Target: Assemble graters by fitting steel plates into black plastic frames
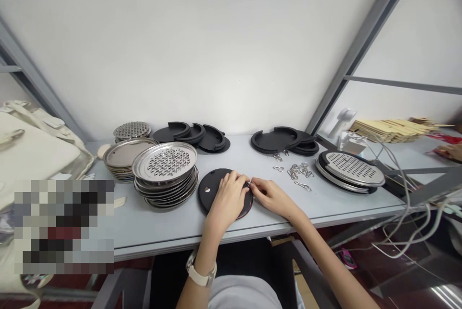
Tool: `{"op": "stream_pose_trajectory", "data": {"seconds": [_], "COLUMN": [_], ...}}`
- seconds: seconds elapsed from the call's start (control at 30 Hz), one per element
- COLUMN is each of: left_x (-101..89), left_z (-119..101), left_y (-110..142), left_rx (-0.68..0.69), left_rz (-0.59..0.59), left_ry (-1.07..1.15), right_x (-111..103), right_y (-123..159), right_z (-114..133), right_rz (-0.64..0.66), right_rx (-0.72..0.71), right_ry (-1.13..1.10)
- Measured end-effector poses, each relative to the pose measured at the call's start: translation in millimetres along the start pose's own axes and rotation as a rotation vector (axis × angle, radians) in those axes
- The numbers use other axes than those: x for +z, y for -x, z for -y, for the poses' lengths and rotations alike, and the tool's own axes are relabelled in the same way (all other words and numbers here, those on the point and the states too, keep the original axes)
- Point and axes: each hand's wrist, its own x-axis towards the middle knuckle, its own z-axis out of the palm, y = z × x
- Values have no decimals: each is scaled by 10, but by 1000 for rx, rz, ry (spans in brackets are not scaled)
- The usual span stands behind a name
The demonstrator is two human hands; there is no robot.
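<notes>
A round black disc (211, 199) with a small hole lies on the table in front of me. Across its right half rests my left hand (230, 193), fingers bent over the disc and holding it down. My right hand (267, 197) is closed in a pinch at the disc's right edge, where a small shiny metal piece (249, 183) shows between the two hands; its full shape is hidden. Close by on the right lie several loose metal clips (299, 171). Left of the disc stands a stack of round metal grater plates (166, 193), the top one with raised teeth.
Another stack of metal plates (126, 152) stands farther left. Black round holders lie at the back left (211, 138) and back right (274, 139). Assembled graters (352, 169) are piled at the right, beside white cables (402, 179). A cream bag (36, 145) sits at left.
</notes>
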Motion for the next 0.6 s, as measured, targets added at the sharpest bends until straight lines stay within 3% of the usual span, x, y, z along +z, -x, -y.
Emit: {"op": "stream_pose_trajectory", "data": {"seconds": [0.6], "left_x": [5], "left_z": [13], "left_y": [-1], "left_rx": [-11], "left_rz": [-2], "left_ry": [25], "right_x": [4], "right_y": [19], "right_z": [-33], "right_rz": [25], "right_rx": [-31], "right_ry": [-23]}}
